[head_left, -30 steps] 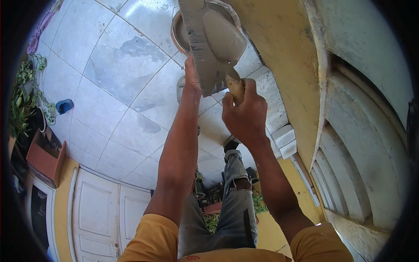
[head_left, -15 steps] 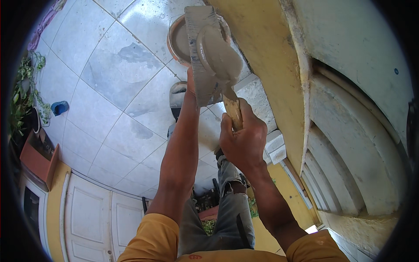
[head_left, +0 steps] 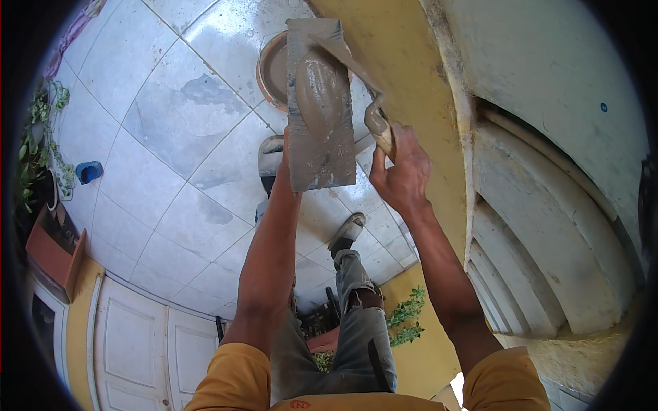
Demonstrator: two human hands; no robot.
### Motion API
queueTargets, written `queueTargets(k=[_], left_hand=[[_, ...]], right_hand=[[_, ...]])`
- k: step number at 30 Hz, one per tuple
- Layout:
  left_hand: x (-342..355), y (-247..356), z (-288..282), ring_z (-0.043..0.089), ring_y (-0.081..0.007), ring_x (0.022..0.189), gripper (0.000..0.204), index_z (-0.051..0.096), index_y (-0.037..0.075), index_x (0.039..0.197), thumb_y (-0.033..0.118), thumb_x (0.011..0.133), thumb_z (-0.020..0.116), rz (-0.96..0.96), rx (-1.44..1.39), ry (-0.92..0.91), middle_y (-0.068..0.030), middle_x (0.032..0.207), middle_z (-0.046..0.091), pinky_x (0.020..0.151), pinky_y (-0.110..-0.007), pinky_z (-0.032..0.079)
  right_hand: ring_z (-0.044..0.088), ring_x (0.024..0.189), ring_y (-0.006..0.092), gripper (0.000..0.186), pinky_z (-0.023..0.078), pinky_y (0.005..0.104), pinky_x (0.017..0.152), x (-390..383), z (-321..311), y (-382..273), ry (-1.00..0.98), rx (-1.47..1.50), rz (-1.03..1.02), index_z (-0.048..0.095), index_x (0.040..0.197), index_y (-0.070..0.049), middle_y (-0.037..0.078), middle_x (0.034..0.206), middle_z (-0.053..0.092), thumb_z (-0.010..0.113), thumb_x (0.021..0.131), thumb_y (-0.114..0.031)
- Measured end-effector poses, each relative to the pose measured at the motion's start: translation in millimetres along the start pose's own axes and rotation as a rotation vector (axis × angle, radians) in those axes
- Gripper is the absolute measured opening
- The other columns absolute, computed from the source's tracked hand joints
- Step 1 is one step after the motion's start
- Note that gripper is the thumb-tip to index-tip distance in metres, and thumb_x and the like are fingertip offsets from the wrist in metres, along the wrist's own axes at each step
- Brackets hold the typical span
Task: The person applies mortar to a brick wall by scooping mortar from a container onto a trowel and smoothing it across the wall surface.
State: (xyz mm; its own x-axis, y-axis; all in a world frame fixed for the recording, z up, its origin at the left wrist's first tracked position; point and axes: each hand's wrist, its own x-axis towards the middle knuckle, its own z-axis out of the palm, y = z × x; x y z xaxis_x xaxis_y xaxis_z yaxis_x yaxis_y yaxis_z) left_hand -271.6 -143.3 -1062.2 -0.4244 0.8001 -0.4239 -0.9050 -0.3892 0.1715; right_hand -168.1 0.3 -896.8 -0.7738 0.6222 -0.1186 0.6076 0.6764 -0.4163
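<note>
The right hand (head_left: 404, 168) is gripping a trowel (head_left: 378, 125); left of its fingers, the left hand (head_left: 286, 142) is supporting a mortar-loaded board (head_left: 321, 164), its own fingers hidden, their closure unclear. Tiled floor (head_left: 157, 137) is lying open leftward, a yellow wall (head_left: 411, 65) bordering rightward. Beyond the left fingers, a bucket (head_left: 260, 77) is containing gray mix (head_left: 276, 68).

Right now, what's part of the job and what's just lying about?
In use:
- grey board, at the left hand, grip mostly hidden
- trowel, in the right hand
- wet paste, on the board
- round tub, likely, also holding paste

Apparently lying about:
- blue object
- purple cloth
- reddish-brown box
</note>
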Motion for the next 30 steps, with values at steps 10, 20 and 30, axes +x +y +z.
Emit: queueTargets(k=[10, 20, 30], left_hand=[[3.4, 24.5, -1.9, 0.071, -0.0263, 0.103, 0.042, 0.056, -0.002, 0.137, 0.025, 0.104, 0.055, 0.015, 0.078, 0.115, -0.0152, 0.121, 0.068, 0.084, -0.041, 0.062], [-16.6, 58.8, -14.3, 0.071, -0.0265, 0.104, 0.043, 0.056, 0.0, 0.139, 0.026, 0.104, 0.057, -0.033, 0.163, 0.23, -0.0144, 0.123, 0.068, 0.085, -0.042, 0.062], [-80.1, 54.5, 36.4, 0.07, -0.0267, 0.106, 0.044, 0.055, 0.002, 0.14, 0.026, 0.104, 0.059, -0.115, 0.226, 0.299, -0.0137, 0.124, 0.067, 0.086, -0.043, 0.062]], right_hand=[[0.062, 0.09, 0.0412, 0.06, 0.053, 0.0516, 0.073, 1.9, 70.1, 54.2, -0.053, -0.038, 0.074, 0.051, 0.142, -0.006, 0.02, 0.105, 0.057, 0.068, 0.084, 0.001], [0.067, 0.095, 0.032, 0.042, 0.056, 0.0443, 0.073, 59.8, 92.5, 73.3, -0.359, -0.533, -0.132, 0.065, 0.124, 0.0, 0.018, 0.097, 0.063, 0.065, 0.083, -0.008], [0.055, 0.112, 0.0343, 0.04, 0.053, 0.0434, 0.086, 2.6, 45.8, 43.6, -0.24, -0.384, -0.094, 0.071, 0.118, -0.001, 0.019, 0.117, 0.057, 0.069, 0.079, -0.007]])
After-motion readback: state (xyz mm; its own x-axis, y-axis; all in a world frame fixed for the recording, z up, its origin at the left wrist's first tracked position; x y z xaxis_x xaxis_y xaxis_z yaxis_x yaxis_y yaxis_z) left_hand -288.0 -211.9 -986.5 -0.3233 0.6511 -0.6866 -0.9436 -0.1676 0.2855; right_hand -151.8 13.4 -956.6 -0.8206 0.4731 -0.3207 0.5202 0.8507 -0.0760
